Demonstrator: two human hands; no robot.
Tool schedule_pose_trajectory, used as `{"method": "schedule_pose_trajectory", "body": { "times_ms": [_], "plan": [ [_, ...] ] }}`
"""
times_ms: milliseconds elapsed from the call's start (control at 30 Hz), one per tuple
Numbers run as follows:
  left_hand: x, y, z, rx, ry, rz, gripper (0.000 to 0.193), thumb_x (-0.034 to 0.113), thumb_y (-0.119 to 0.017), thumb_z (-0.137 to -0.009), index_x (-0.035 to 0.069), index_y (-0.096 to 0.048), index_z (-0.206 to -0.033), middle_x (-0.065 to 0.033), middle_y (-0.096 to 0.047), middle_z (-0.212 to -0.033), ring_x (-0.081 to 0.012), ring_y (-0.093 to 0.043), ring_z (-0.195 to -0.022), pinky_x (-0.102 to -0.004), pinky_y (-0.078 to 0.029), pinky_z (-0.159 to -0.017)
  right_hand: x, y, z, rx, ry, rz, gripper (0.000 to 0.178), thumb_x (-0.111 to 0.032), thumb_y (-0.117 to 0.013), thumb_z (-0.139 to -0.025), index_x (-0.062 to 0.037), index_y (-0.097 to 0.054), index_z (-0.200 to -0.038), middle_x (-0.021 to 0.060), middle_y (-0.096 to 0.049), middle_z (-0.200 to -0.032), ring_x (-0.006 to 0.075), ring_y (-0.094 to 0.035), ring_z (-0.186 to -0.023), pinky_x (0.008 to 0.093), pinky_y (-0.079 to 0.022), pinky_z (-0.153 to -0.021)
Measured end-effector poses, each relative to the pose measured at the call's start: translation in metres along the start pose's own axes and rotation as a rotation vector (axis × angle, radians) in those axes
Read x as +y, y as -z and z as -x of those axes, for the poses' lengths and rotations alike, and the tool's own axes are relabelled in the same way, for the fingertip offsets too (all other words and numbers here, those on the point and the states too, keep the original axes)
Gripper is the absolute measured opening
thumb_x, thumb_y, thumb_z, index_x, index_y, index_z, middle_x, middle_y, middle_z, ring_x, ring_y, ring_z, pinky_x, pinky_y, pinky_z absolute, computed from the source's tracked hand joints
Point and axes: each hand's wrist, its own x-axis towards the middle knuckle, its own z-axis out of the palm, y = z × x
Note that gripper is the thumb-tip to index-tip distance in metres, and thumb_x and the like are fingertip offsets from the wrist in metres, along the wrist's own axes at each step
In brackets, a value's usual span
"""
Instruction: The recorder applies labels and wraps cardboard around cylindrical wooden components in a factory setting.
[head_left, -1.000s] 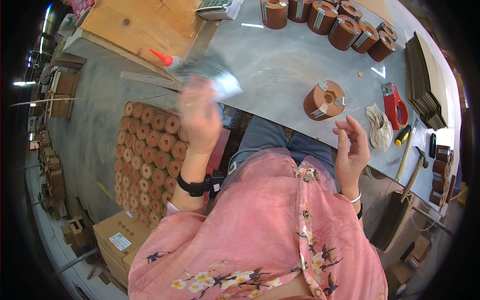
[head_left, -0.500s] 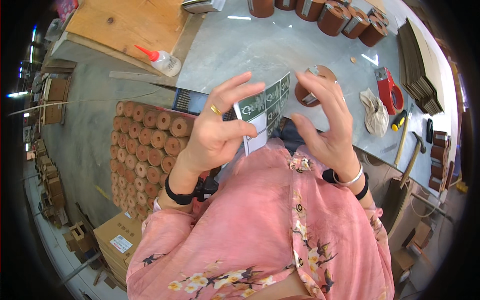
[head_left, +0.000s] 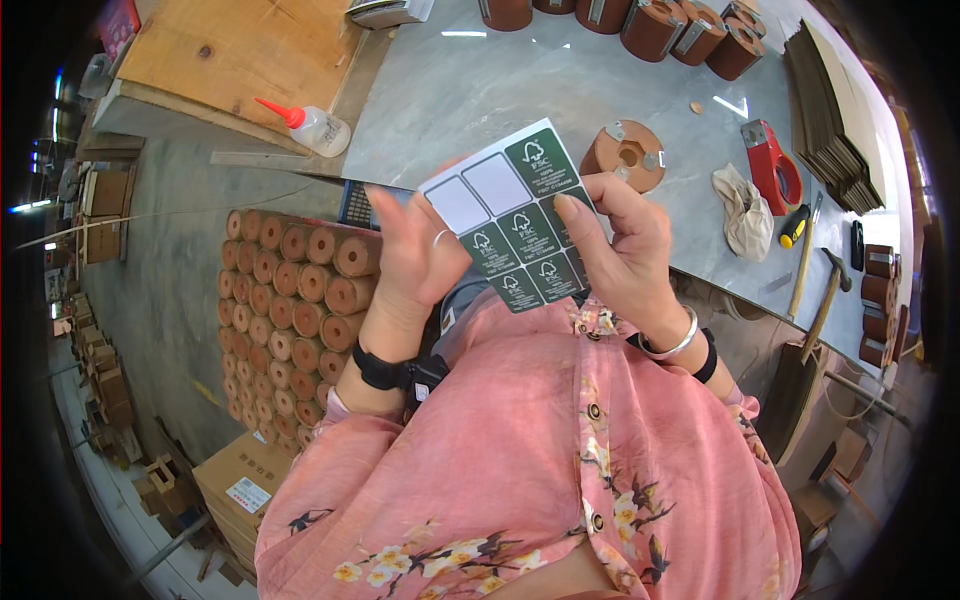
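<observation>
Smooth tabletop (head_left: 480,90), rectangular label sheet (head_left: 512,220)

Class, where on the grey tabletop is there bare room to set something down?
Bare: the grey tabletop between the red-tipped bottle, the label sheet and the far brown cylinders; also a narrower strip between the single cylinder and the red tape dispenser. Crowded: the right side, with cloth, hammer and cardboard stack.

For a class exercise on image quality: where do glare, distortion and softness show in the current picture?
Head view: white glare streaks on the grey tabletop; head view: the tabletop's right edge bows and the rim goes black; head view: the label sheet in the right hand looks crisp, the left hand perhaps slightly soft.
</observation>
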Motion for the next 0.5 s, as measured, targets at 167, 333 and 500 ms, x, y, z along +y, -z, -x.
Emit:
{"method": "schedule_pose_trajectory", "body": {
  "times_ms": [167, 333, 500],
  "plan": [
    [-0.018, -0.004, 0.008, 0.147, -0.013, -0.496, 0.047, 0.010, -0.076, -0.089, 0.000, -0.059, -0.131, -0.0087, -0.068, -0.123, -0.0174, -0.065, -0.112, -0.0338, -0.052, -0.097, 0.013, -0.017, 0.002, 0.100, -0.010, 0.031, 0.013, -0.007, -0.071, -0.092, 0.0027, -0.067, -0.100, 0.0103, -0.069, -0.081, 0.0184, -0.065, -0.071, 0.0298, -0.049, -0.064],
    [-0.017, -0.020, 0.001, 0.267, -0.020, -0.758, 0.031, 0.001, -0.072, -0.090, 0.001, -0.068, -0.121, -0.0045, -0.073, -0.110, -0.0117, -0.067, -0.099, -0.0284, -0.054, -0.086, 0.015, -0.012, -0.004, 0.303, 0.295, 0.445, 0.024, -0.005, -0.077, -0.082, -0.0028, -0.068, -0.104, 0.0082, -0.066, -0.097, 0.0260, -0.061, -0.092, 0.0378, -0.047, -0.082],
    [-0.015, -0.026, 0.001, 0.229, -0.010, -0.883, 0.030, 0.002, -0.074, -0.089, 0.001, -0.069, -0.118, -0.0036, -0.073, -0.106, -0.0101, -0.067, -0.096, -0.0271, -0.054, -0.084, 0.014, -0.001, -0.005, 0.094, 0.409, 0.594, 0.026, -0.009, -0.080, -0.075, -0.0086, -0.070, -0.098, 0.0038, -0.064, -0.100, 0.0266, -0.056, -0.095, 0.0390, -0.039, -0.085]
  ]
}}
